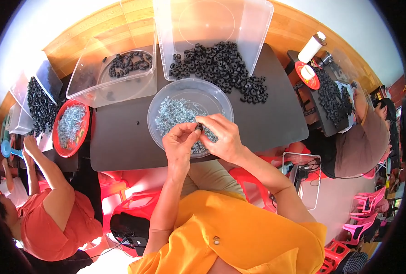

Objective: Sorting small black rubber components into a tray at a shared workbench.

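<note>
Your left hand [179, 139] and right hand [221, 134] pinch one small black ring [198, 127] between their fingertips, above the clear bowl [164, 98].

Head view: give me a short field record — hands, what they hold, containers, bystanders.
left hand: pinching a small black ring with the right
right hand: fingers on the same ring, over the bowl
clear round bowl: holds small silvery metal parts
black table: loose pile of black rings spilling from a tipped clear bin
left clear bin: few black rings
bystanders: one person at each side
</note>
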### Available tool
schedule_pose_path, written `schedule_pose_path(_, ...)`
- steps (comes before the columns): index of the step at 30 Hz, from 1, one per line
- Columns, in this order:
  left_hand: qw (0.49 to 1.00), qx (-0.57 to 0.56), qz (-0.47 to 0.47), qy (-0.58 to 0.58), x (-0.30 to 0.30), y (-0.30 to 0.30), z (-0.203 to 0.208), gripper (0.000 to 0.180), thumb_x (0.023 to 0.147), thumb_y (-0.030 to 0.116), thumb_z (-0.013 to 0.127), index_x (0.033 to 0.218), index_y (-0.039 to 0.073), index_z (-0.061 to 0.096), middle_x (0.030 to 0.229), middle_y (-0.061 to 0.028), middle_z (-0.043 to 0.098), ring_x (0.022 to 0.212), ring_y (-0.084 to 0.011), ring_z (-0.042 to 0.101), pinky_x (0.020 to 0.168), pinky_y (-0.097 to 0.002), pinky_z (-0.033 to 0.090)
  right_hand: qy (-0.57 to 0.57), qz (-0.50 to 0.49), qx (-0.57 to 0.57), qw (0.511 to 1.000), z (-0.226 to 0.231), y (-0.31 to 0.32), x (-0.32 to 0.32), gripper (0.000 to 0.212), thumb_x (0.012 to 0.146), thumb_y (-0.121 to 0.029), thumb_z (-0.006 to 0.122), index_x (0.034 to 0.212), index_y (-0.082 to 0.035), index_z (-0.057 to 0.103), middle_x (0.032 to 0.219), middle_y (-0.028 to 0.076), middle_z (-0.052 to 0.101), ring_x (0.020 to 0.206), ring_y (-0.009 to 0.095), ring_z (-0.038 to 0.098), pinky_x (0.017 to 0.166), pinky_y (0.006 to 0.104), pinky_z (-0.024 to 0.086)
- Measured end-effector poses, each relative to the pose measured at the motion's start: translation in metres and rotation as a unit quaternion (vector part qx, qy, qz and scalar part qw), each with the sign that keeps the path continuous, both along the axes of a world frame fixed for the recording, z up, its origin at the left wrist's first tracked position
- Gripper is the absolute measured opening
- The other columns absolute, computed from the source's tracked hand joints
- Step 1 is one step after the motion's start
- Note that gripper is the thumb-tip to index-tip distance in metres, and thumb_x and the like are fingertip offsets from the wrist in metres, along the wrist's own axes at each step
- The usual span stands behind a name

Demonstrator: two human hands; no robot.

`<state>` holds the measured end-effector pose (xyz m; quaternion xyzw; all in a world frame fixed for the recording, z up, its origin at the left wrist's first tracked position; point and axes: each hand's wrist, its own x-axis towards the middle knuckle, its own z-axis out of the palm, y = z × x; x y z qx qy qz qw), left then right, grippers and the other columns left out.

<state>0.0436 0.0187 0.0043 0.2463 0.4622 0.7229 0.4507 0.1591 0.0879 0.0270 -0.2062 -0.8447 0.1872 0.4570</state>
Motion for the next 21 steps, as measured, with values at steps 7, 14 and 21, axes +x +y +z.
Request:
schedule_pose_path(7, 0.997, -0.040, -0.053, 0.050, -0.005, 0.001, 0.000, 0.018, 0.079, -0.002, 0.062, 0.097, -0.006, 0.063, 0.088, -0.0059, 0.062, 0.079, -0.0120, 0.060, 0.072, -0.0232, 0.049, 0.018, 0.024, -0.026, 0.999, -0.009, 0.004, 0.003, 0.042, 0.058, 0.008, 0.071, 0.098, -0.002, 0.063, 0.091, 0.009, 0.062, 0.078, 0.023, 0.062, 0.066, 0.0303, 0.052)
schedule_pose_path(14, 0.991, -0.044, -0.078, 0.100, -0.003, 0.000, -0.008, 0.018, 0.085, 0.009, 0.061, 0.095, -0.006, 0.064, 0.084, -0.0036, 0.060, 0.077, -0.0086, 0.055, 0.070, -0.0226, 0.045, 0.021, 0.033, -0.021, 0.999, -0.010, 0.004, 0.001, 0.041, 0.059, 0.009, 0.070, 0.098, -0.002, 0.063, 0.095, 0.009, 0.061, 0.081, 0.024, 0.060, 0.067, 0.0302, 0.051)
schedule_pose_path(21, 1.000, -0.007, -0.014, -0.014, 0.011, -0.001, -0.009, 0.020, 0.089, 0.013, 0.056, 0.098, -0.004, 0.064, 0.082, -0.0018, 0.061, 0.076, -0.0080, 0.055, 0.073, -0.0231, 0.046, 0.001, 0.013, 0.082, 0.997, -0.009, 0.000, -0.005, 0.043, 0.063, 0.008, 0.066, 0.105, 0.003, 0.058, 0.099, 0.010, 0.057, 0.085, 0.027, 0.058, 0.069, 0.0341, 0.051)
